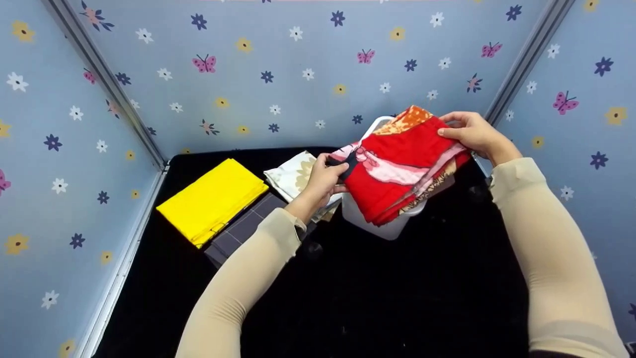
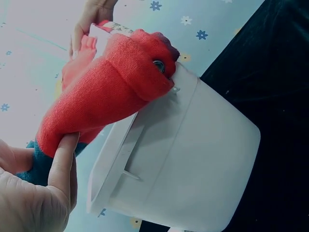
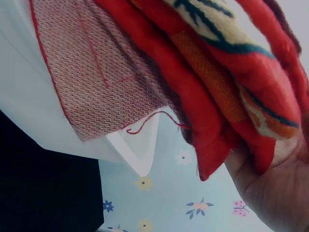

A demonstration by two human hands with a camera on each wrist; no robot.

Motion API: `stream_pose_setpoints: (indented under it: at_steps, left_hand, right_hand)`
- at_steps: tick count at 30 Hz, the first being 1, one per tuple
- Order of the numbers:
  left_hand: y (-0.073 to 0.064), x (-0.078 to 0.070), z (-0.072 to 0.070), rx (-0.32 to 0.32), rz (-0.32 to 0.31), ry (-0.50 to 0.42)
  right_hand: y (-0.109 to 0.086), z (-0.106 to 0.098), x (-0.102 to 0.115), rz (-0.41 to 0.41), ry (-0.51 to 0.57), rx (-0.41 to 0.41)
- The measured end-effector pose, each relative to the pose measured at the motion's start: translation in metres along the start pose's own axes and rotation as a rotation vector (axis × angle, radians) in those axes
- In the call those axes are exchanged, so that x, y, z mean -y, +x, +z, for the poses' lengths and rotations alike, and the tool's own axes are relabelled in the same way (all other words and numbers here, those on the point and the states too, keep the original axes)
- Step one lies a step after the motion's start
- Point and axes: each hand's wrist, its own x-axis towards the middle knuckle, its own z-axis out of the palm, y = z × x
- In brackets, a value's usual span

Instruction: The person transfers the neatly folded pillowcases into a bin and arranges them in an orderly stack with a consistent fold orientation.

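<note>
Both hands hold a folded red patterned cloth (image 1: 397, 164) over a white plastic bin (image 1: 365, 219) in the head view. My left hand (image 1: 323, 181) pinches its dark left corner between thumb and fingers. On the far right edge, my right hand (image 1: 469, 132) grips the layers with the thumb on top. The left wrist view shows the red fold (image 2: 116, 82) above the bin's rim and wall (image 2: 188, 154). Up close in the right wrist view, several loose layers of the cloth (image 3: 193, 92) hang from the right hand (image 3: 270, 183), with a loose red thread.
Left of the bin lie a folded yellow cloth (image 1: 213, 199), a dark grey checked cloth (image 1: 243, 228) and a white cloth with a beige flower (image 1: 293, 174), partly behind the left hand. All rest on a black surface (image 1: 387, 298). Flowered blue panels (image 1: 298, 64) stand around it.
</note>
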Motion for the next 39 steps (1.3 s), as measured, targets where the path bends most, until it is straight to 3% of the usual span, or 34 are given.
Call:
stream_pose_setpoints:
  at_steps: [5, 11, 16, 22, 34, 39]
  left_hand:
    - [0.001, 0.004, -0.001, -0.005, 0.029, 0.032]
    - [0.002, 0.008, -0.002, -0.027, 0.061, 0.063]
    - [0.002, 0.011, -0.002, -0.036, 0.071, 0.062]
    - [0.002, 0.011, -0.001, -0.04, 0.066, 0.054]
    - [0.0, 0.005, 0.002, -0.036, 0.021, 0.021]
    - [-0.001, 0.0, 0.005, -0.04, 0.05, 0.054]
  right_hand:
    - [0.002, 0.002, -0.008, 0.083, 0.027, 0.051]
    - [0.001, 0.0, -0.014, 0.177, 0.082, 0.166]
    - [-0.002, -0.001, -0.019, 0.183, 0.052, 0.218]
    - [-0.006, 0.001, -0.025, 0.157, 0.092, 0.247]
    - [0.001, 0.002, -0.025, 0.091, 0.139, 0.013]
    - [0.005, 0.001, -0.022, 0.076, 0.146, -0.111]
